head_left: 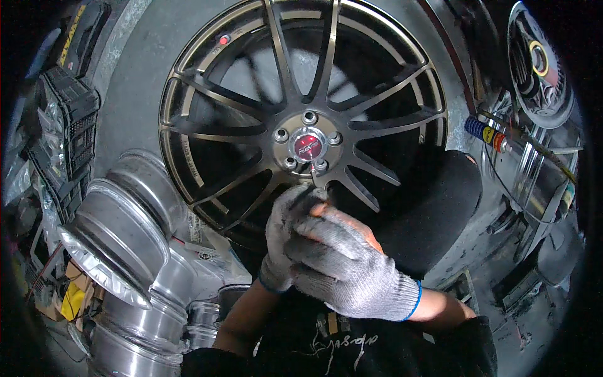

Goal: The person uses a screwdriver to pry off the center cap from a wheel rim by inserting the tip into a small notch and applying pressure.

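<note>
A dark bronze multi-spoke wheel (pixel 284 75) lies in front of me, with a red centre cap (pixel 308 148) ringed by several bolt holes. My gloved right hand (pixel 342 257) is closed over my gloved left hand (pixel 282 226), just below the hub. A thin shiny piece (pixel 313 176) shows between my fingertips and the hub; whether it is held is unclear. My fingers are curled, and whatever is inside them is hidden. Both gloves are grey, with orange on the right one. My dark-clothed knee (pixel 440 207) is beside the wheel at the right.
Bare silver rims (pixel 119 251) are stacked at lower left, beside black plastic crates (pixel 72 125) and a yellow object (pixel 74 300). At right are a bowl-like metal container (pixel 534 100) with items, a spray can (pixel 485 132), metal bars and cables on the grey floor (pixel 125 94).
</note>
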The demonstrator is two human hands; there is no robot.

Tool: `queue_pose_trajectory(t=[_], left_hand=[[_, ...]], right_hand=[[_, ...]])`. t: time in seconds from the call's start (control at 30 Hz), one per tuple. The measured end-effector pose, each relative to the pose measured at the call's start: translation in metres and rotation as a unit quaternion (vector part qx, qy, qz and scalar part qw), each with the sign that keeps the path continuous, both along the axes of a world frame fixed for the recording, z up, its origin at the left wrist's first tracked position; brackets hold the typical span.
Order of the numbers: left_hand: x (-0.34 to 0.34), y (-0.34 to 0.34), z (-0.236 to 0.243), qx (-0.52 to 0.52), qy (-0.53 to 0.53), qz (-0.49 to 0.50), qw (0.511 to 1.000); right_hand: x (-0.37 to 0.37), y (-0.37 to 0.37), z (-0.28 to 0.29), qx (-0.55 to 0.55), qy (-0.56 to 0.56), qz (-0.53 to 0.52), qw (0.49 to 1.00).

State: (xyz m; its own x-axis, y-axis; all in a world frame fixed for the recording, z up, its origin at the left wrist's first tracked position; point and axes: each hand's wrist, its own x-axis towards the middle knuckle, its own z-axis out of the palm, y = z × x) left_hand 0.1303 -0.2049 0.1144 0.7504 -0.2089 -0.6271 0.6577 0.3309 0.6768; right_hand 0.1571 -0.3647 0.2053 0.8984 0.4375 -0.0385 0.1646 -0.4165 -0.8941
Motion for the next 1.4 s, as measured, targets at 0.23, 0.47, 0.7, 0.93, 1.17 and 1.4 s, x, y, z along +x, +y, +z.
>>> queue_pose_trajectory(t=[0.23, 0.47, 0.7, 0.93, 1.17, 1.4], left_hand=[[-0.001, 0.010, -0.012, 0.143, -0.175, -0.099, 0.969], [-0.002, 0.010, -0.016, 0.051, -0.081, -0.072, 0.993], [-0.003, 0.012, -0.026, -0.132, 0.115, 0.081, 0.981], [0.002, 0.016, -0.014, 0.138, -0.126, -0.184, 0.965], [0.002, 0.018, -0.004, 0.203, -0.199, -0.204, 0.937], [0.025, 0.022, -0.011, 0.195, -0.130, -0.186, 0.954]], right_hand=[[-0.010, 0.003, 0.010, -0.077, 0.016, -0.098, 0.992], [-0.001, 0.006, -0.003, 0.054, 0.013, -0.077, 0.995], [-0.009, 0.016, 0.003, 0.040, 0.162, -0.160, 0.973], [-0.019, 0.020, -0.001, 0.011, 0.002, -0.078, 0.997], [-0.020, 0.027, 0.006, 0.070, 0.087, -0.037, 0.993], [0.005, 0.024, 0.001, 0.087, 0.155, -0.251, 0.952]])
